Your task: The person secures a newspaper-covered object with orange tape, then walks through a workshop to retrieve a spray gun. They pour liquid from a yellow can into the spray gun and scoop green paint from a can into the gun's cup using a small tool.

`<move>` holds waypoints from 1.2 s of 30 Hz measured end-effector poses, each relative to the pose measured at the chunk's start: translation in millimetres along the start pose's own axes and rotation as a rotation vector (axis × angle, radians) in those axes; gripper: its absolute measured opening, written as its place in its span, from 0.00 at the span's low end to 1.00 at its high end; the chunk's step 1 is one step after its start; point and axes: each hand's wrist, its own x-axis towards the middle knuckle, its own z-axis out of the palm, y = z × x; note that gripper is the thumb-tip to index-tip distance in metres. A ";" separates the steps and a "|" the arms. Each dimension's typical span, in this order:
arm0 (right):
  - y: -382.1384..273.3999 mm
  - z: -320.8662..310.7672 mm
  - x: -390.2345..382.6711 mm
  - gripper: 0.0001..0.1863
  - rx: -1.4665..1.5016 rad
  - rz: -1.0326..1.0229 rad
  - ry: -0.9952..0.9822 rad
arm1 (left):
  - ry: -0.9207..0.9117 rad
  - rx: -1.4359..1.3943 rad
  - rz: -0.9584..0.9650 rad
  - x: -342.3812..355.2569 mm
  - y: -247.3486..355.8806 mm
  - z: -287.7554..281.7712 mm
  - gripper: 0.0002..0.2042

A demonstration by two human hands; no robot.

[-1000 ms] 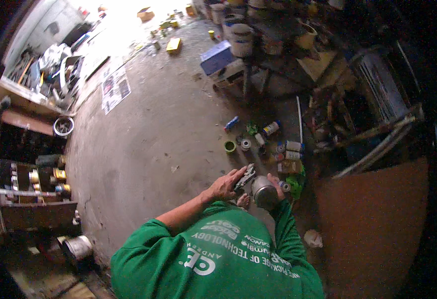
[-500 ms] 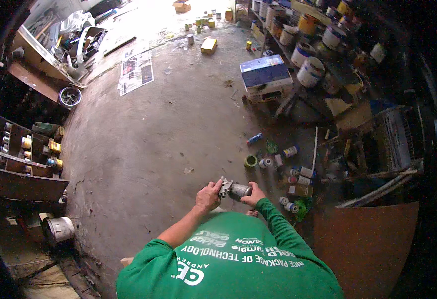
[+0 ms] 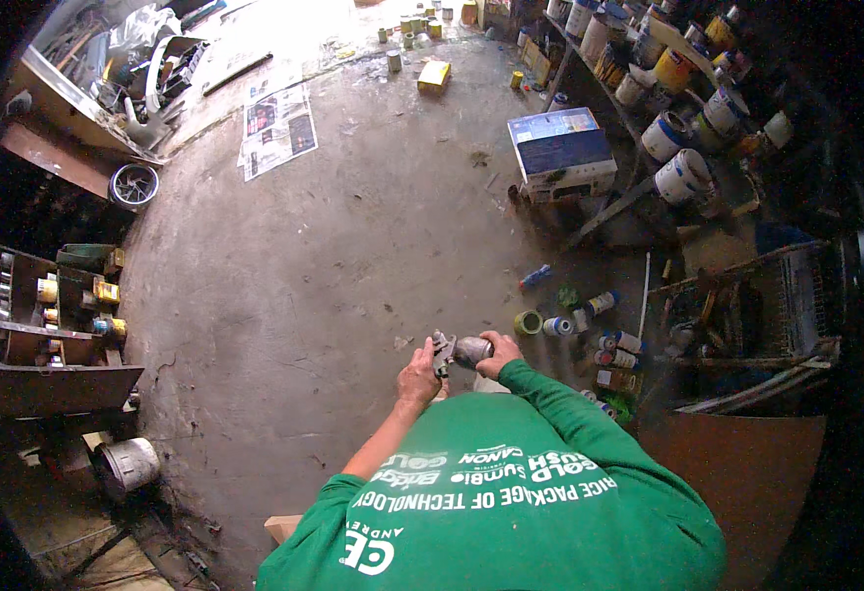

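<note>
In front of my green shirt, my left hand (image 3: 417, 380) grips the body of a metal spray gun (image 3: 443, 353). My right hand (image 3: 500, 356) is wrapped round the gun's grey metal cup (image 3: 472, 351), to the right of the body. Cup and body are side by side; whether they are still joined I cannot tell. The cup lies tilted, its rounded side showing. Both hands hang above the concrete floor (image 3: 294, 295), and part of each hand's fingers is hidden.
Right of my hands, several cans and an open green tin (image 3: 528, 322) stand or lie on the floor. Beyond them are a blue-and-white box (image 3: 562, 153) and a shelf with paint cans (image 3: 683, 176). On the left are a compartmented rack (image 3: 48, 384) and a white bucket (image 3: 129, 463).
The spray gun body has turned more upright in my left hand, and the cup has shifted slightly up. My view has moved a little, so the surroundings sit differently.
</note>
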 end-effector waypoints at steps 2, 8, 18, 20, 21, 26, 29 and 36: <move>-22.2 -13.0 13.4 0.39 -0.034 -0.058 0.040 | 0.081 -0.048 0.015 21.3 -9.2 4.1 0.45; -42.1 -55.6 84.2 0.30 -0.049 -0.363 -0.063 | 0.180 -0.090 0.081 94.8 -47.8 1.7 0.39; -8.0 -238.6 258.7 0.42 0.606 -0.128 -0.229 | 0.400 -1.069 -0.439 259.7 -50.4 -58.8 0.11; 11.6 -268.0 299.9 0.44 0.479 -0.127 -0.178 | 0.577 -0.905 -0.293 288.2 -51.1 -71.7 0.13; 5.5 -286.0 317.3 0.44 0.387 -0.096 -0.179 | 0.633 -0.763 -0.235 303.4 -47.2 -86.5 0.15; 0.7 -331.0 392.3 0.45 0.188 -0.162 -0.082 | 0.846 -0.428 -0.063 375.3 8.8 -184.7 0.21; -25.2 -334.0 429.7 0.45 0.264 -0.126 -0.094 | 0.773 -0.404 -0.124 410.3 9.8 -220.2 0.22; -169.9 -312.6 486.9 0.43 0.381 -0.260 -0.222 | 0.563 -0.971 -0.124 519.5 -46.4 -262.1 0.09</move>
